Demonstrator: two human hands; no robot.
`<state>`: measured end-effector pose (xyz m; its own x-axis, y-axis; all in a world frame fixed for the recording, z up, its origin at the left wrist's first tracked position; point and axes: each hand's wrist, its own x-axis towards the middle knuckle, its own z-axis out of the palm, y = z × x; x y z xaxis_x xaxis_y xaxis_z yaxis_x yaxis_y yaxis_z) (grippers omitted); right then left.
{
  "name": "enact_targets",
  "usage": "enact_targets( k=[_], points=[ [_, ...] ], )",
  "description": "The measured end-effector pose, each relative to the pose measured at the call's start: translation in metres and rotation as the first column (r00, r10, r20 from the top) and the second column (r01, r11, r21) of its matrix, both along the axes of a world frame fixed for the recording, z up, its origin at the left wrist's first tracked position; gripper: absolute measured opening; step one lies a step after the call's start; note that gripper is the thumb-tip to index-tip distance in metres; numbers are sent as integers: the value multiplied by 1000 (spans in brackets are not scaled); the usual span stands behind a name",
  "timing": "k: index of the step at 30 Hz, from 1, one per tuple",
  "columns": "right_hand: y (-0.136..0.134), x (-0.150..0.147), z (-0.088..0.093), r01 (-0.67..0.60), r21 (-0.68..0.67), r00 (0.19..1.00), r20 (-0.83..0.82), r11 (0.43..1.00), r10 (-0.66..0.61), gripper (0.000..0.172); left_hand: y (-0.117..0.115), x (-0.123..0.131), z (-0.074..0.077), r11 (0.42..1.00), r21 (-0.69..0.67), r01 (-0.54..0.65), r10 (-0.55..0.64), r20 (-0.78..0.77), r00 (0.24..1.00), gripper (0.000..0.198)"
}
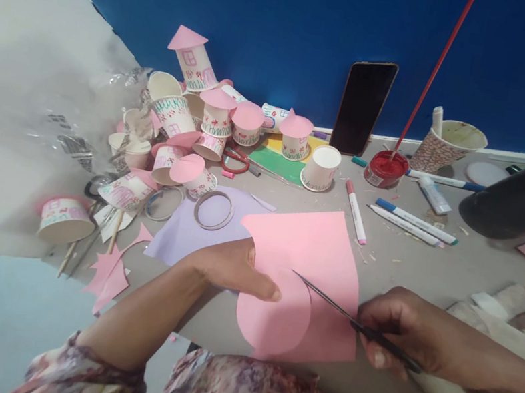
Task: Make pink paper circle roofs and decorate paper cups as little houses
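While the pink paper point(319, 247) is pinched at its left edge by the left hand point(230, 265) fingers point(266, 290) | scissors point(326, 297) are gripped by the right hand point(397, 322) | blade laid across paper

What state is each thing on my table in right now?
Pink paper: pinched by the left hand, partly cut along a curve.
Scissors: gripped in the right hand, blade in the paper.
Phone: propped against the wall, screen dark.
Red paint pot: uncapped, a red stick standing in it.
Pink marker: capped, lying flat.
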<state>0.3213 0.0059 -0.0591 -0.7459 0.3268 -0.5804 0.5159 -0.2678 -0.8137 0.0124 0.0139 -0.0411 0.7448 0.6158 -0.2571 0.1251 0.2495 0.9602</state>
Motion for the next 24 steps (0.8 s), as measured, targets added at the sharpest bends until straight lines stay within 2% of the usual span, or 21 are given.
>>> enact_targets(
  k=[4,8,12,16,19,21,22,24],
  points=[
    [-1,-1,0,1,-14,999,40,1000,-1,28,0,0,-1,1000,-1,10,-10,-38,999,57],
    [0,-3,3,-1,-36,997,72,999,4,26,2,0,-6,996,64,63,-62,-14,998,54],
    [0,-4,6,-6,-7,997,76,1000,7,25,3,0,-9,994,72,76,-75,-16,997,55],
    [0,-4,4,7,-26,999,51,1000,-5,25,4,1,-5,997,46,63,-61,-35,998,48],
    [0,-4,1,35,-9,999,30,999,-35,33,3,0,3,1000,21,-22,23,-74,997,32],
    [0,-4,-1,96,-10,995,15,995,-96,40,2,1,6,990,-37,-137,130,-161,978,24],
    [0,-5,-2,142,-18,990,8,990,-142,44,1,2,5,976,-87,-202,181,-205,962,24],
    [1,-6,-5,238,-22,971,-11,971,-238,53,-1,5,2,915,-206,-348,322,-150,935,34]
  ],
)
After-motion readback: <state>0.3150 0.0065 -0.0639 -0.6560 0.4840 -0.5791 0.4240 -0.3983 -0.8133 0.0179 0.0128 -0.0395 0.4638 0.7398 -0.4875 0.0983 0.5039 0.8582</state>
